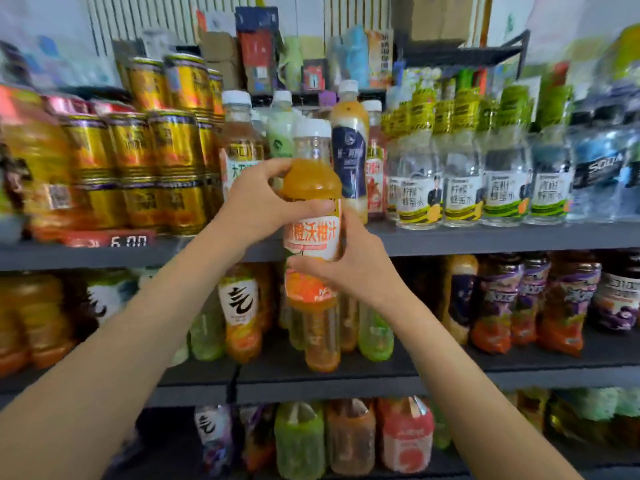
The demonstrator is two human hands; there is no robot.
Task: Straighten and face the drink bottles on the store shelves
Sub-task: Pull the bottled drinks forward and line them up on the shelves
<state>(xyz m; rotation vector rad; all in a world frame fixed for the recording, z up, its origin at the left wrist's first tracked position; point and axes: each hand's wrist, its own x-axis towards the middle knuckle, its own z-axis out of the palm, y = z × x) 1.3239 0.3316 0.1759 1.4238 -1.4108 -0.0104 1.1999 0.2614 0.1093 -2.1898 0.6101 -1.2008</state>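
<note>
An orange juice bottle (312, 188) with a white cap and a white-and-orange label is held up in front of the upper shelf (485, 237). My left hand (256, 202) grips its upper body from the left, thumb across the front. My right hand (349, 265) grips the lower part of the label from the right. The bottle stands upright with its label facing me. Behind it on the shelf stand other juice bottles (349, 150) with white caps.
Gold cans (138, 168) fill the upper shelf's left side, and clear lemon-water bottles (464, 181) line its right. The middle shelf (346, 379) holds orange, green and purple drink bottles. More bottles sit on the lowest shelf. Boxes are stacked on top.
</note>
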